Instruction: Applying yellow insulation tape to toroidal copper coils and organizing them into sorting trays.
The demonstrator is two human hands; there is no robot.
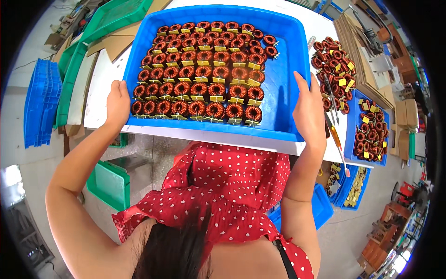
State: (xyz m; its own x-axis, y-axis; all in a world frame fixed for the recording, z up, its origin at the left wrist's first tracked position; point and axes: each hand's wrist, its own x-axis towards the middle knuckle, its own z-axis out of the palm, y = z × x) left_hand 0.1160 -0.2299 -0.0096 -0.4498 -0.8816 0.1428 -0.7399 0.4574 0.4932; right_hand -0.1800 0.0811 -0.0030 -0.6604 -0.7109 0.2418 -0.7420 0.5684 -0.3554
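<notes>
A large blue plastic tray (pixel 281 88) lies across the white table in front of me. Neat rows of copper-wound toroidal coils (pixel 203 72), each with a small yellow board, fill most of it, while bare blue floor shows along its right side. My left hand (pixel 119 103) is closed on the tray's left wall near the front corner. On the opposite side, my right hand (pixel 309 111) grips the right wall, its thumb side over the rim. Fingers beneath or behind the walls are partly hidden.
Loose coils (pixel 333 65) are heaped right of the tray, beside tweezers (pixel 331 93) and a long orange-handled tool (pixel 335 137). A smaller blue bin (pixel 349 139) holds more coils. Green crates (pixel 109 186) stand at the left, and stacked cardboard (pixel 355 44) edges the table's right.
</notes>
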